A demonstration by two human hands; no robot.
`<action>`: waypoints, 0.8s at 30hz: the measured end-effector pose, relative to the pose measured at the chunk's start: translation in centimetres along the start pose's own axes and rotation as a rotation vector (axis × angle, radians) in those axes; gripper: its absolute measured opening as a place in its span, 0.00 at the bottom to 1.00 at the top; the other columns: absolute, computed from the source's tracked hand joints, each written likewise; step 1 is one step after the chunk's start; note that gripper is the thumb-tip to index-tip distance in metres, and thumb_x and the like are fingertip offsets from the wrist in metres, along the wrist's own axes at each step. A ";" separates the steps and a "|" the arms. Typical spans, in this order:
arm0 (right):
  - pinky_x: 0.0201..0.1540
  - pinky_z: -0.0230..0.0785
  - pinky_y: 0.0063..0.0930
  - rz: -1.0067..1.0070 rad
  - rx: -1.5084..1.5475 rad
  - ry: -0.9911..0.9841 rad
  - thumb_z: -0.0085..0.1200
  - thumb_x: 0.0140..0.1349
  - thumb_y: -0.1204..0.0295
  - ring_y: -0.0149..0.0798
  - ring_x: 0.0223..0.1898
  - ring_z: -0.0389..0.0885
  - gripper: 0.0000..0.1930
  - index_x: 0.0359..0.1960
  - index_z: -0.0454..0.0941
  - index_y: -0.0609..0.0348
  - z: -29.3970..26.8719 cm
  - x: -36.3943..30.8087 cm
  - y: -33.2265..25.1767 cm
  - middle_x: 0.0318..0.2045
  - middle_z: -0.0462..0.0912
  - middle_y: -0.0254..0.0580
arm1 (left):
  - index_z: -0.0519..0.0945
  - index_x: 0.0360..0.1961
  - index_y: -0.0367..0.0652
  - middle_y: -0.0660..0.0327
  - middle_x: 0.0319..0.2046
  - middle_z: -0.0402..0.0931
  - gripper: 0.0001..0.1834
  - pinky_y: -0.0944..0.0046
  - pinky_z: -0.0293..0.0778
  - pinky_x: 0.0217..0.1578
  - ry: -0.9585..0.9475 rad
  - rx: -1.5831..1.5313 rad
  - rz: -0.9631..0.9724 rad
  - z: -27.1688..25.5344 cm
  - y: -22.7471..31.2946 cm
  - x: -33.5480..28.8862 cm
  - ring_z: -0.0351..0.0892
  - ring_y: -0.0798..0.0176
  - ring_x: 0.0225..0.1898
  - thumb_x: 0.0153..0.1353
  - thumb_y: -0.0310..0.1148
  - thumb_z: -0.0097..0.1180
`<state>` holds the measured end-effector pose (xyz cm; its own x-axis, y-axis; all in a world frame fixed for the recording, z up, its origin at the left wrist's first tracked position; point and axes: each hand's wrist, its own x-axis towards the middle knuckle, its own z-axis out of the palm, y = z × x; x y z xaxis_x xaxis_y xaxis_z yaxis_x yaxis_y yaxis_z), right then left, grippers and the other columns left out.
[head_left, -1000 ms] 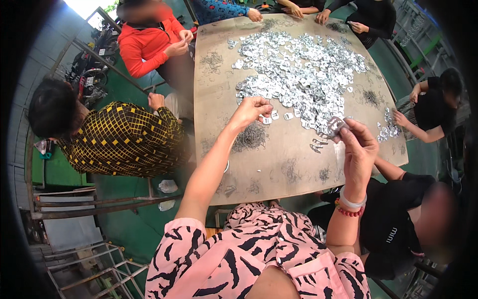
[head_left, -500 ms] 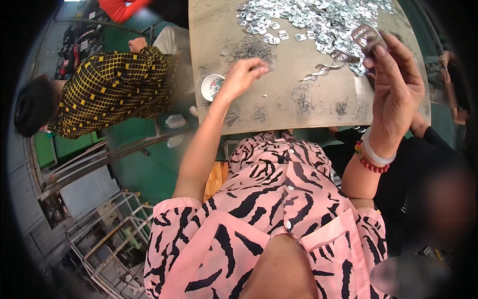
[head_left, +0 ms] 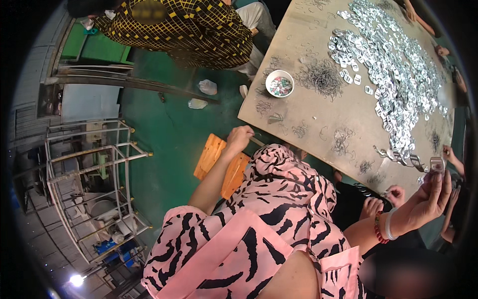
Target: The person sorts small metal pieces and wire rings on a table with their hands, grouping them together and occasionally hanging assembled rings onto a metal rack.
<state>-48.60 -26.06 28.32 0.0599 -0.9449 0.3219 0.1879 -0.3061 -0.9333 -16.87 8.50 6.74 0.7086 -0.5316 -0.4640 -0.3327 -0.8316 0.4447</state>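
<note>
My right hand (head_left: 432, 197) is raised at the table's right front, its fingers pinching a silvery metal buckle (head_left: 437, 164). A linked strip of similar metal pieces (head_left: 398, 157) trails from beside it over the table. My left hand (head_left: 240, 138) is off the table, above a wooden stool (head_left: 211, 155). Its fingers are curled together, and whatever they hold, if anything, is hidden. A large heap of loose metal buckles (head_left: 403, 74) covers the table's far right part.
On the brown table (head_left: 298, 115) stand a white bowl (head_left: 280, 95) of small coloured pieces and clumps of thin dark wire (head_left: 323, 79). A co-worker in a yellow-checked shirt (head_left: 199, 30) sits at left. Another person's hands (head_left: 396, 194) are near my right arm. Metal racks (head_left: 89, 164) stand left.
My view has turned, so the table now lies to the upper right. My left hand has left the table top for its near side. My right hand still holds up the metal buckle.
</note>
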 end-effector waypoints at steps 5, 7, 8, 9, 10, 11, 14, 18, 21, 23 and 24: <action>0.37 0.73 0.16 -0.051 0.073 -0.121 0.46 0.61 0.82 0.30 0.35 0.79 0.11 0.45 0.73 0.72 -1.1 0.8 -0.6 0.39 0.80 0.50 | 0.82 0.32 0.41 0.50 0.30 0.80 0.07 0.56 0.73 0.38 0.187 -0.145 0.002 0.3 -0.5 2.5 0.80 0.49 0.36 0.53 0.29 0.55; 0.38 0.73 0.18 -0.057 0.145 -0.231 0.46 0.61 0.82 0.31 0.35 0.79 0.11 0.45 0.73 0.73 -1.4 1.4 -0.8 0.39 0.80 0.50 | 0.82 0.34 0.40 0.50 0.30 0.80 0.08 0.58 0.74 0.37 0.222 -0.145 0.018 0.7 -0.2 3.8 0.81 0.51 0.35 0.53 0.30 0.56; 0.39 0.73 0.19 -0.050 0.180 -0.158 0.46 0.60 0.83 0.32 0.35 0.79 0.11 0.45 0.73 0.72 -0.8 1.2 -1.1 0.38 0.80 0.48 | 0.82 0.35 0.39 0.49 0.30 0.80 0.10 0.60 0.74 0.35 0.226 -0.148 0.013 0.9 -0.2 4.7 0.82 0.53 0.34 0.53 0.31 0.57; 0.39 0.73 0.19 -0.054 0.171 -0.144 0.46 0.60 0.84 0.32 0.35 0.79 0.11 0.44 0.73 0.72 0.4 0.8 -1.6 0.38 0.80 0.47 | 0.82 0.35 0.38 0.47 0.30 0.79 0.10 0.58 0.75 0.36 0.253 -0.116 0.057 0.9 0.1 5.2 0.81 0.51 0.34 0.53 0.31 0.56; 0.38 0.73 0.19 -0.056 0.168 -0.126 0.46 0.60 0.84 0.33 0.36 0.80 0.11 0.44 0.73 0.72 1.5 0.5 -2.1 0.38 0.80 0.47 | 0.81 0.36 0.38 0.46 0.31 0.79 0.10 0.55 0.75 0.35 0.268 -0.046 0.046 0.8 0.6 5.5 0.80 0.47 0.34 0.53 0.31 0.56; 0.40 0.73 0.20 -0.046 0.211 -0.220 0.46 0.60 0.84 0.34 0.38 0.79 0.12 0.45 0.73 0.72 1.6 0.4 -2.9 0.41 0.79 0.47 | 0.81 0.36 0.38 0.46 0.31 0.79 0.11 0.54 0.74 0.35 0.245 0.095 0.073 0.7 1.9 5.4 0.80 0.46 0.34 0.54 0.33 0.55; 0.28 0.69 0.15 -0.037 0.116 -0.009 0.52 0.57 0.83 0.30 0.27 0.78 0.10 0.42 0.74 0.70 3.9 -0.9 -3.8 0.32 0.80 0.48 | 0.79 0.37 0.38 0.47 0.31 0.78 0.13 0.50 0.71 0.37 0.105 0.218 0.212 0.8 7.7 3.5 0.77 0.43 0.36 0.56 0.37 0.53; 0.26 0.70 0.16 0.033 0.167 -0.015 0.51 0.57 0.83 0.30 0.25 0.78 0.10 0.41 0.73 0.69 4.4 -1.9 -4.0 0.30 0.80 0.51 | 0.78 0.28 0.38 0.49 0.28 0.77 0.12 0.51 0.72 0.37 -0.176 0.090 0.532 5.6 15.0 4.8 0.77 0.46 0.35 0.56 0.38 0.54; 0.23 0.66 0.18 0.028 0.186 -0.085 0.51 0.55 0.85 0.34 0.23 0.76 0.10 0.40 0.73 0.69 4.7 -2.2 -3.7 0.31 0.80 0.53 | 0.78 0.27 0.37 0.48 0.29 0.77 0.10 0.50 0.73 0.36 -0.118 0.115 0.644 10.6 17.3 8.0 0.77 0.45 0.37 0.55 0.35 0.55; 0.24 0.66 0.21 0.062 0.188 -0.083 0.51 0.54 0.86 0.33 0.24 0.76 0.11 0.39 0.73 0.69 4.6 -3.0 -3.7 0.33 0.80 0.52 | 0.78 0.27 0.37 0.48 0.30 0.77 0.09 0.49 0.73 0.36 -0.035 0.152 0.756 12.8 17.6 8.8 0.77 0.45 0.37 0.53 0.33 0.56; 0.24 0.67 0.21 0.071 0.185 -0.065 0.52 0.53 0.87 0.33 0.24 0.76 0.10 0.38 0.74 0.69 5.0 -3.2 -3.8 0.32 0.80 0.51 | 0.78 0.27 0.37 0.48 0.31 0.77 0.06 0.49 0.74 0.36 -0.051 0.335 0.766 13.1 17.8 9.1 0.77 0.45 0.38 0.52 0.30 0.55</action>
<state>-44.57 -21.25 31.66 0.1418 -0.9519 0.2717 0.3575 -0.2067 -0.9108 -24.44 -13.28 0.43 0.1848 -0.9690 -0.1642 -0.8837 -0.2369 0.4038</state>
